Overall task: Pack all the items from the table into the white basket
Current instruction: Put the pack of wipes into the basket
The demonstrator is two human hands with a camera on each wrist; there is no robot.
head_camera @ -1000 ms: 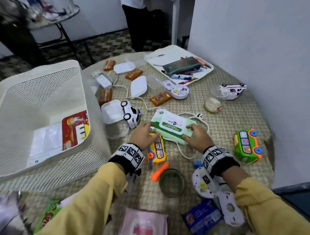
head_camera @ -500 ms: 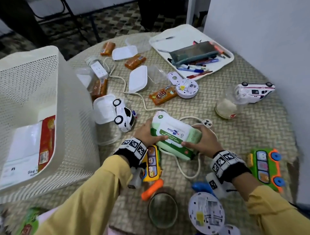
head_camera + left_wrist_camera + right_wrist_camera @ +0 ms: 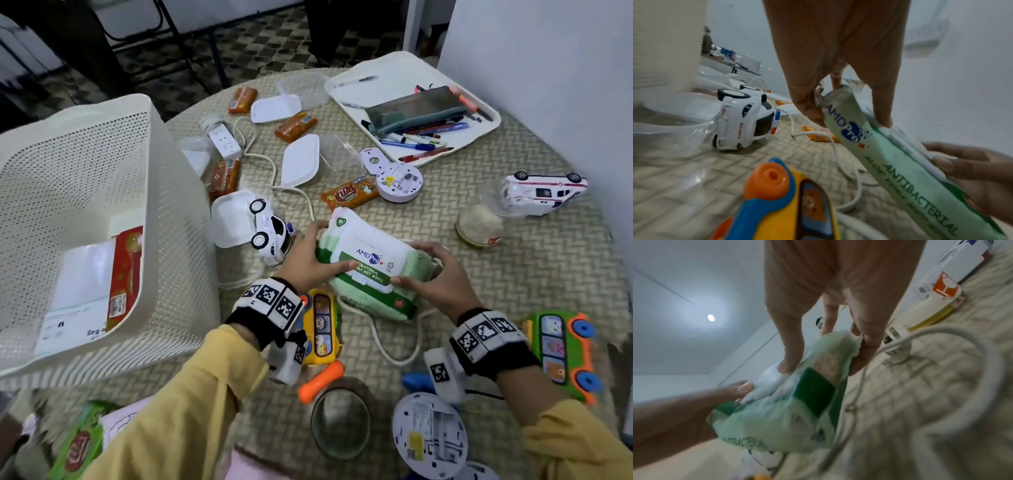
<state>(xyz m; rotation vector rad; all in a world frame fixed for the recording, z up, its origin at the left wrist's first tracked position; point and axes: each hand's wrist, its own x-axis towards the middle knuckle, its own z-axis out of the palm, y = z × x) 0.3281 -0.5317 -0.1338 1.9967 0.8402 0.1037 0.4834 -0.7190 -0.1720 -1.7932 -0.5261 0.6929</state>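
Note:
A green and white pack of wet wipes (image 3: 368, 263) is lifted a little off the table, tilted, between both hands. My left hand (image 3: 310, 255) grips its left end, thumb on top and fingers underneath; in the left wrist view the pack (image 3: 892, 160) runs down to the right from that hand (image 3: 838, 104). My right hand (image 3: 435, 274) grips the right end, and the right wrist view shows its thumb on top of the pack (image 3: 789, 410). The white basket (image 3: 164, 192) stands at the left with a flat red and white package (image 3: 92, 281) inside.
Under the pack lies a white cable (image 3: 394, 353). Close by are a white toy car (image 3: 270, 229), a yellow toy bus (image 3: 320, 329), a green toy bus (image 3: 561, 349), an orange snack bar (image 3: 349, 193), a glass jar (image 3: 339, 421), and a white tray of pens (image 3: 411, 109) at the back.
The pack of wipes has come up off the table and tilted, held by both hands. The head camera has moved closer and looks further down.

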